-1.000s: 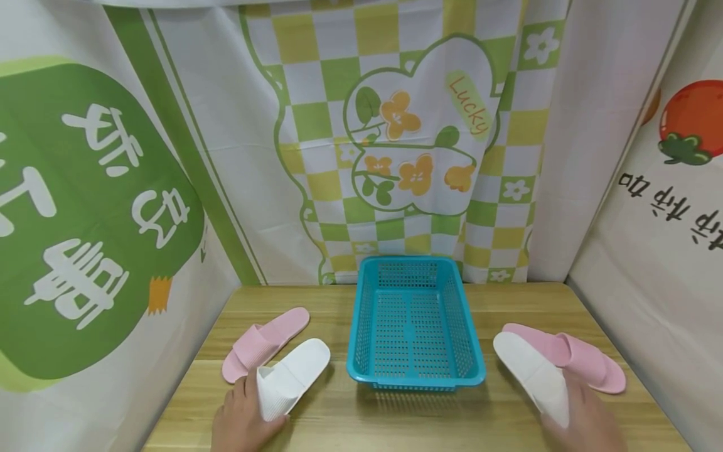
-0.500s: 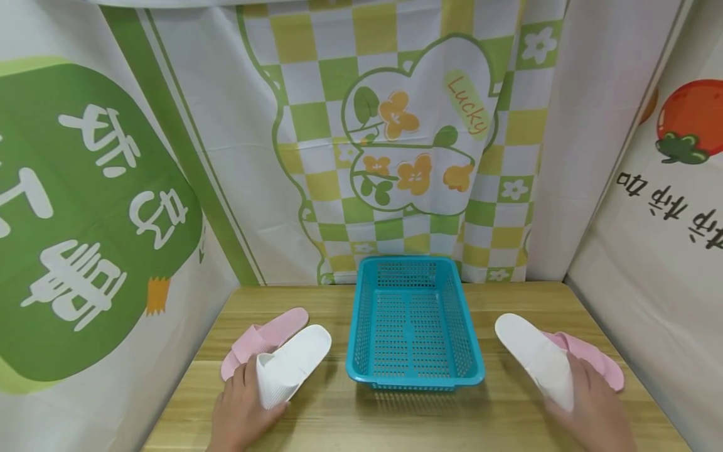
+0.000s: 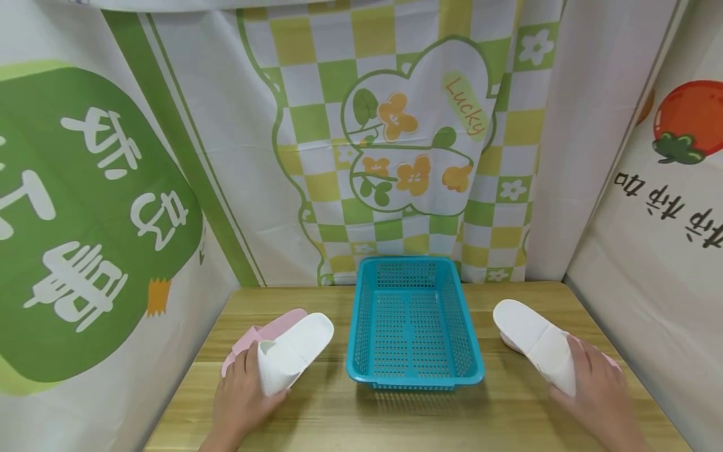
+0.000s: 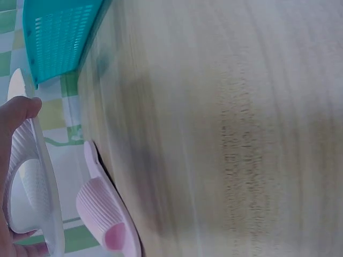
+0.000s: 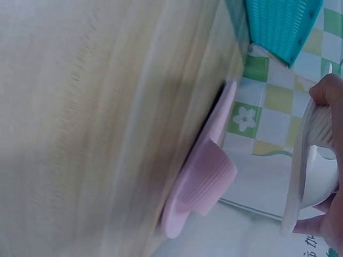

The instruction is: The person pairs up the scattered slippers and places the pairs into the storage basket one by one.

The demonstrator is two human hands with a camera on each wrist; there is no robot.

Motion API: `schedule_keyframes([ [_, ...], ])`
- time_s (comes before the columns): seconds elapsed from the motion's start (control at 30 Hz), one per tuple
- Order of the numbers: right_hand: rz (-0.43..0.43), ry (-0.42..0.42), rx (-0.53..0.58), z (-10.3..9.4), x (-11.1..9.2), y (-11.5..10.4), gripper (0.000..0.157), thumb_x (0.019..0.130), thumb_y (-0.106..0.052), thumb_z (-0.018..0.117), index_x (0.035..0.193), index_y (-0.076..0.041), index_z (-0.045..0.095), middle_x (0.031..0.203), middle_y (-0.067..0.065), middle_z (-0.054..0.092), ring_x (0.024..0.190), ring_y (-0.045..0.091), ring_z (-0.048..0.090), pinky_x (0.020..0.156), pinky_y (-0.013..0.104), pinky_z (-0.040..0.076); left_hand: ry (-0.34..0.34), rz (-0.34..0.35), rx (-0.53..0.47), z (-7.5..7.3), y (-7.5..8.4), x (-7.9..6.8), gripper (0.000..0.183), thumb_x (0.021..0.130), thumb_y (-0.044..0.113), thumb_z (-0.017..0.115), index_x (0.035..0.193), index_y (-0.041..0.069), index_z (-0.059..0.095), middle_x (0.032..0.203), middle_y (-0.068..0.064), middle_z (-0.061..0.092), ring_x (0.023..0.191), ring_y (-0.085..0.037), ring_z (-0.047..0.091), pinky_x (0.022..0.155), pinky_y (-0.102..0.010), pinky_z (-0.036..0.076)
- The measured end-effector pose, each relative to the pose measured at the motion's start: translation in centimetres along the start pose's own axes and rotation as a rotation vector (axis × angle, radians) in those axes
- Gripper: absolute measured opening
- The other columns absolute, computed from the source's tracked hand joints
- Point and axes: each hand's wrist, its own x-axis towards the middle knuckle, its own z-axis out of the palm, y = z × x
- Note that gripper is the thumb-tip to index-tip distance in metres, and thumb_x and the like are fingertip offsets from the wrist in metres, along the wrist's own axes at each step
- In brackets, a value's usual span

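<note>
My left hand (image 3: 244, 392) grips a white slipper (image 3: 305, 339) by its ribbed strap, thumb on one side and fingers on the other. The left wrist view has this slipper raised off the table, above a pink slipper (image 4: 102, 206) lying there. On the other side my right hand (image 3: 600, 392) holds a second white slipper (image 3: 525, 329) around its strap, also in the air. Beneath it a second pink slipper (image 5: 201, 171) rests on the table; in the head view the white slipper and hand cover most of it.
A teal perforated basket (image 3: 415, 381) stands on the wooden table (image 3: 418, 427) between the two hands, near the back. Printed cloth curtains (image 3: 316, 150) hang behind the table and along both sides.
Both white slippers have risen and shifted slightly away from me, held in the hands. The right one covers more of its pink slipper. Basket and pink slippers stay put.
</note>
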Motion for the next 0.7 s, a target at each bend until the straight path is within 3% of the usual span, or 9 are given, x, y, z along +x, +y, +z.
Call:
schedule_keyframes([
  [0.17,-0.014,0.027,-0.046,-0.6,0.9,-0.4,0.086,0.08,-0.061,0.036,0.129,0.008,0.05,0.112,0.03,0.052,0.089,0.049,0.051,0.065,0.058,0.039,0.017,0.038,-0.007,0.1,0.0,0.8,0.118,0.042,0.047,0.087,0.133,-0.012,0.042,0.107,-0.027,0.053,0.086,-0.045,0.055,0.065,-0.057,0.049],
  [0.37,-0.055,0.046,-0.057,-1.0,1.7,-0.5,0.088,0.084,-0.065,0.033,0.128,0.009,0.051,0.114,0.031,0.052,0.096,0.05,0.05,0.069,0.06,0.038,0.043,0.094,-0.019,0.4,0.2,1.9,0.117,0.041,0.046,0.087,0.132,-0.013,0.044,0.107,-0.028,0.054,0.086,-0.045,0.056,0.069,-0.055,0.05],
  [0.7,-0.084,0.083,-0.096,-1.2,2.6,-0.3,0.08,0.079,-0.054,0.037,0.127,0.009,0.052,0.115,0.032,0.053,0.093,0.051,0.049,0.066,0.063,0.037,0.061,0.166,-0.014,0.4,1.0,4.1,0.115,0.041,0.049,0.088,0.131,-0.009,0.046,0.105,-0.025,0.056,0.088,-0.043,0.058,0.071,-0.054,0.05],
])
